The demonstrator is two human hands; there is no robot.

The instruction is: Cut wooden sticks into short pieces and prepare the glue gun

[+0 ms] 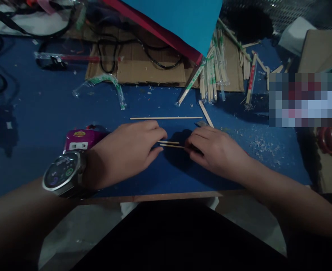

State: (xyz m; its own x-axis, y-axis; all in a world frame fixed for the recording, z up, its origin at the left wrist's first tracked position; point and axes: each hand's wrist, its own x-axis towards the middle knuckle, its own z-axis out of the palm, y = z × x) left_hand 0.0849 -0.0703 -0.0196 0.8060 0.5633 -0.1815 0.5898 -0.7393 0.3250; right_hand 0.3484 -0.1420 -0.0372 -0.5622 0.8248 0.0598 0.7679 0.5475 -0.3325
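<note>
My left hand [134,146], with a watch [61,171] on its wrist, pinches one thin wooden stick [170,142] between thumb and fingers. Just below it and nearly parallel runs a second thin stick [172,146], whose right end is between the closed fingers of my right hand [208,148]. The two sticks overlap side by side over the blue table. Beyond my hands lies a longer stick [166,118], flat on the table. A flat wooden stick [206,113] slants just behind my right hand, beside a small metal blade [201,123] partly hidden by the fingers.
A purple socket box [83,139] sits by my left wrist. Wrapped chopsticks [212,75] lie on cardboard [151,69] at the back, under blue paper [183,22]. Black cables [154,64] cross the back left. White shavings [267,148] are scattered right, near coloured rings [331,141].
</note>
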